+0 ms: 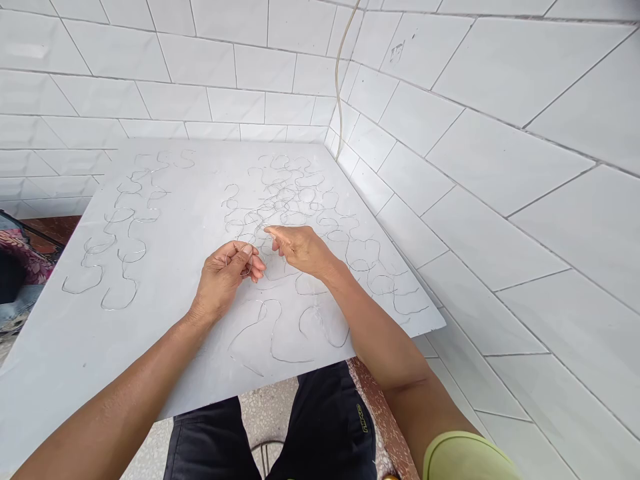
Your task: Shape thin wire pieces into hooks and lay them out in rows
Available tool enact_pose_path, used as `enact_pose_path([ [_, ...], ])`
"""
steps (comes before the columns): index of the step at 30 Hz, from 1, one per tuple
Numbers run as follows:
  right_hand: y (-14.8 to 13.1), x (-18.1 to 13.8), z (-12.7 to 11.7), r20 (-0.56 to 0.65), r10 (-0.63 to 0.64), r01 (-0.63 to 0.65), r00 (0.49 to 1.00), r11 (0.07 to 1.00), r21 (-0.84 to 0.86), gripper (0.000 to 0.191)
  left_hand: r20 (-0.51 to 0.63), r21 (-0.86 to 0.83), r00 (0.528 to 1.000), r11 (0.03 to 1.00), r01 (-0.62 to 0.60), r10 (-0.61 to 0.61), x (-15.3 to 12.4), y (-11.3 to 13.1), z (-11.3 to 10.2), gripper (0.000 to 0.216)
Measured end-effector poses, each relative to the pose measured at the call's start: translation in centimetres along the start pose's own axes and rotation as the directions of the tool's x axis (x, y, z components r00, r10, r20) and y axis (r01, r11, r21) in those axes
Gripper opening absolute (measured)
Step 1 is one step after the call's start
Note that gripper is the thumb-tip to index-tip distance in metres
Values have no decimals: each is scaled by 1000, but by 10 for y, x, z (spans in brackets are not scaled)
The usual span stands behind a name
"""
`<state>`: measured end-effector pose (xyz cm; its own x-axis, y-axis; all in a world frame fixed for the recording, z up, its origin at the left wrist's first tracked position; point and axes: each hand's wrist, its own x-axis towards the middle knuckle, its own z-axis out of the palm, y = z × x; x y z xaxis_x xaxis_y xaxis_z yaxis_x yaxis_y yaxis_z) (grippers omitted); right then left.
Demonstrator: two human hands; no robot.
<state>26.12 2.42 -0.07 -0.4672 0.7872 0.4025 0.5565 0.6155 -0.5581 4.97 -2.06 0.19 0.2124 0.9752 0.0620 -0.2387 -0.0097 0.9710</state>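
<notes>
A white board [70,347] lies across my lap, strewn with thin bent wire hooks. My left hand [225,277] is curled over the middle of the board, its fingers closed on a small wire hook [245,263]. My right hand [300,248] rests just to the right of it, fingers pinched together at the edge of a tangled heap of wire hooks [295,197]; what it pinches is too thin to make out. The two hands are a few centimetres apart.
Several wire hooks [123,230] lie in rows on the board's left part. Larger bent wires [280,330] sit near the front edge. White tiled walls close in behind and at the right. A thin cord [340,80] hangs in the corner. Patterned cloth [23,257] lies at left.
</notes>
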Motion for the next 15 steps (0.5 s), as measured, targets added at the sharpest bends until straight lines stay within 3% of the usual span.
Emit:
enact_pose_path([
  [3, -1, 0, -1, 6, 32, -32, 999, 996, 80, 32, 5, -42, 1000, 999, 16, -16, 1, 0, 0, 23],
  [8, -2, 3, 2, -115, 92, -73, 989, 984, 165, 40, 38, -69, 995, 993, 93, -90, 3, -1, -1, 31],
  [15, -3, 3, -4, -150, 85, -77, 985, 995, 58, 38, -93, 272, 994, 962, -22, 49, 2, 1, -6, 35],
])
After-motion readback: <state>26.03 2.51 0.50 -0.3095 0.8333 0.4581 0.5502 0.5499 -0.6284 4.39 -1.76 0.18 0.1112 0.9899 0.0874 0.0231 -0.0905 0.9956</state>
